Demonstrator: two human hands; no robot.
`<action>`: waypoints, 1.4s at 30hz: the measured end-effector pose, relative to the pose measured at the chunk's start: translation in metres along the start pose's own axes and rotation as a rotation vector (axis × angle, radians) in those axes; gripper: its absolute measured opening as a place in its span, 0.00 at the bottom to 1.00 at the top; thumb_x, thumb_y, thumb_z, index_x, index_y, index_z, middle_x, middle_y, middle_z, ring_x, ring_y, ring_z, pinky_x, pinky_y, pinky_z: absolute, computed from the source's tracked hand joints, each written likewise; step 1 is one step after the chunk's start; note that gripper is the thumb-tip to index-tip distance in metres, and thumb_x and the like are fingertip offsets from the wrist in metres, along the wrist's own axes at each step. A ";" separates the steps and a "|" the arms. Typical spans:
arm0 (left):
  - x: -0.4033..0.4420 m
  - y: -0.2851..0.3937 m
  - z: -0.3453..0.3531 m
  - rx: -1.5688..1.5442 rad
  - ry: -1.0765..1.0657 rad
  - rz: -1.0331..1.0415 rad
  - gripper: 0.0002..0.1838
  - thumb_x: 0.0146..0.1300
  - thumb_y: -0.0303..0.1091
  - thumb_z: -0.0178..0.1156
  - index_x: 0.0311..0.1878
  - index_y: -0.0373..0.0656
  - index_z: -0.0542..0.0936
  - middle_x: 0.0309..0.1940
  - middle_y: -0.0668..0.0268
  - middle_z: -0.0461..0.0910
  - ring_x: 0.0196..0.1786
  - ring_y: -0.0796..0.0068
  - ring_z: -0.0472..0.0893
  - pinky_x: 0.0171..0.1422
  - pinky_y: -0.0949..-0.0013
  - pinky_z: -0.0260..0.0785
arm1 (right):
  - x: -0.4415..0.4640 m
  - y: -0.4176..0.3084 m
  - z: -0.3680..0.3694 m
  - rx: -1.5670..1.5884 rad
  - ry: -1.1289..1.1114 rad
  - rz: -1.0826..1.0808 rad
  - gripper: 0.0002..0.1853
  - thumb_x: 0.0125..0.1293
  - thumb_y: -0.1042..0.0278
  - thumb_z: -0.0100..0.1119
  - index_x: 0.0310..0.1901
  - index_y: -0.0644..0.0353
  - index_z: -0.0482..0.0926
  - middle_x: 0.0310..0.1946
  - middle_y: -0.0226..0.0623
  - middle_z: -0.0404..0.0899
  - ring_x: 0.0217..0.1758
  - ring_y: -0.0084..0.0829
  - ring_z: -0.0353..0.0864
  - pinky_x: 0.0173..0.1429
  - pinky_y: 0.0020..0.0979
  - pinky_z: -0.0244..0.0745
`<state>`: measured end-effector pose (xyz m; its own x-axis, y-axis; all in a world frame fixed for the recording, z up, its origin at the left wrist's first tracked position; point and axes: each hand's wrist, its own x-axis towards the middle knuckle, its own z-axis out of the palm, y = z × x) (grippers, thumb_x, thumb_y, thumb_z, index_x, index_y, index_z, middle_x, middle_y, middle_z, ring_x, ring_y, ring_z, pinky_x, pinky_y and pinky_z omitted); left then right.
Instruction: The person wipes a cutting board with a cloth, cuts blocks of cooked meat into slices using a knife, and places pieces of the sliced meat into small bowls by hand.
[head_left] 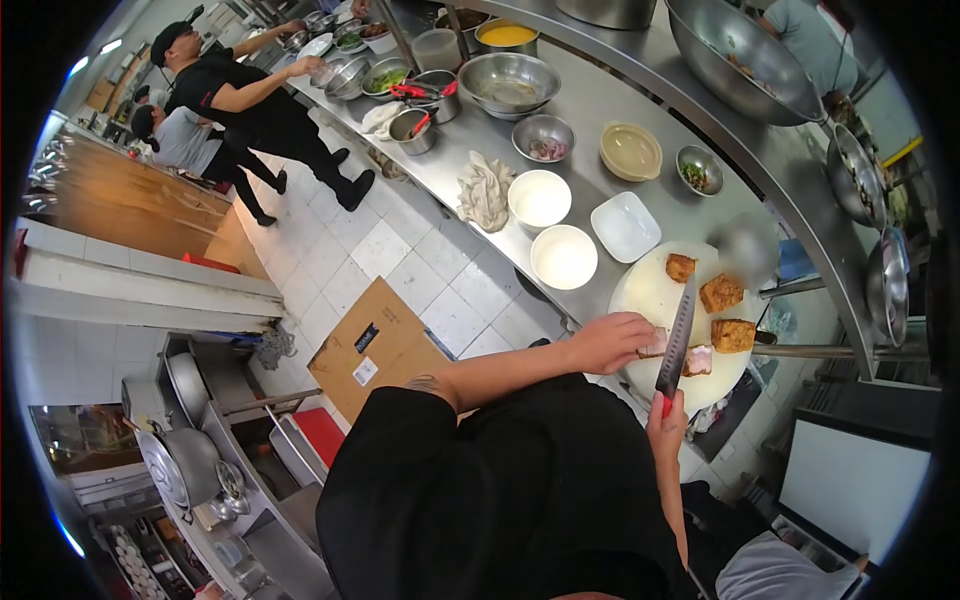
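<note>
We note two white bowls (540,199) together on the steel counter (590,92), a crumpled cloth (484,192) beside them, a square white dish (626,227) close by. Farther along we log a beige bowl (631,152), a steel bowl (699,170) of chopped greens, and a pot (507,36) of something yellow. We see a large pan (735,55) up on the shelf (640,62). Below, cardboard (378,347) on white floor tiles (383,247). Across the aisle we count a person in black (262,112) reaching over the counter, another in a grey shirt (188,146) near.

The red-handled knife (677,340) points far; browned meat chunks (733,336), one pink-sided, and a pale piece (655,345) surround its blade on the round board (636,292).
</note>
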<state>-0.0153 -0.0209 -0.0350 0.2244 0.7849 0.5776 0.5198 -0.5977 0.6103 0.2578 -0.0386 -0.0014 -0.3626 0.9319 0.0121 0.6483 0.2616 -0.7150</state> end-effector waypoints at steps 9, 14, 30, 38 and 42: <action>-0.004 -0.013 0.009 0.042 -0.094 0.022 0.28 0.54 0.23 0.74 0.61 0.45 0.84 0.64 0.60 0.80 0.71 0.52 0.79 0.75 0.50 0.75 | -0.016 0.021 -0.011 0.107 0.041 0.169 0.13 0.86 0.61 0.61 0.47 0.64 0.77 0.22 0.46 0.79 0.23 0.41 0.82 0.31 0.42 0.73; -0.003 -0.021 0.008 0.024 -0.164 0.026 0.29 0.54 0.21 0.72 0.63 0.45 0.84 0.64 0.58 0.80 0.71 0.50 0.79 0.75 0.49 0.74 | -0.031 0.000 -0.032 0.118 0.142 0.194 0.11 0.85 0.64 0.61 0.46 0.63 0.77 0.20 0.36 0.76 0.20 0.28 0.77 0.27 0.36 0.69; 0.079 -0.016 -0.020 0.014 -0.739 0.085 0.51 0.52 0.16 0.67 0.85 0.46 0.69 0.75 0.52 0.77 0.80 0.46 0.73 0.85 0.51 0.68 | -0.114 0.008 -0.047 0.103 0.376 0.434 0.12 0.83 0.63 0.65 0.48 0.64 0.78 0.23 0.47 0.78 0.24 0.39 0.83 0.33 0.40 0.73; 0.099 -0.042 -0.013 -0.088 -0.853 -0.004 0.44 0.53 0.19 0.69 0.78 0.44 0.74 0.66 0.52 0.82 0.73 0.46 0.77 0.79 0.50 0.73 | -0.136 0.011 -0.051 0.098 0.380 0.510 0.12 0.82 0.63 0.66 0.49 0.64 0.78 0.25 0.52 0.81 0.26 0.51 0.84 0.34 0.43 0.74; 0.120 -0.052 -0.004 -0.067 -0.742 -0.009 0.39 0.53 0.20 0.69 0.73 0.42 0.77 0.66 0.52 0.82 0.72 0.46 0.77 0.78 0.50 0.73 | -0.141 0.006 -0.055 0.124 0.394 0.566 0.13 0.83 0.62 0.65 0.48 0.64 0.77 0.24 0.52 0.81 0.26 0.51 0.83 0.34 0.44 0.74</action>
<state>-0.0189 0.1036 0.0051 0.7306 0.6793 0.0689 0.4781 -0.5810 0.6587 0.3498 -0.1545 0.0309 0.2930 0.9443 -0.1501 0.5764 -0.2996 -0.7603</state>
